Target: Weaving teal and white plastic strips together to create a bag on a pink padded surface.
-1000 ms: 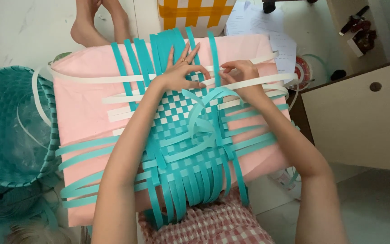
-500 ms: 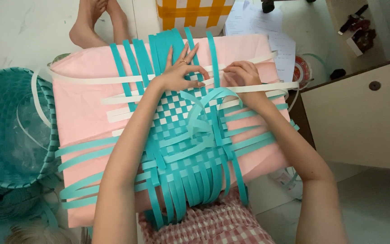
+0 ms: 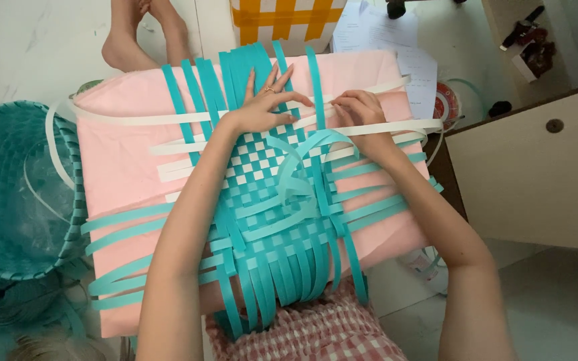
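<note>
— Where do the hands sit?
— The left hand (image 3: 262, 110) lies flat on the woven mat (image 3: 269, 200), which rests on the board (image 3: 125, 167). The right hand (image 3: 357, 110) is just beside it to the right, touching a strip (image 3: 396, 127).
— And around them?
— A basket (image 3: 15, 194) lies well left of the left hand; a cabinet (image 3: 536, 174) stands right of the right hand; papers (image 3: 382, 33) lie beyond both.

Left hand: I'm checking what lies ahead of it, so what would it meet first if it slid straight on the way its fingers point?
The left hand would probably run along the upright teal plastic strips toward the pink board's far edge.
</note>
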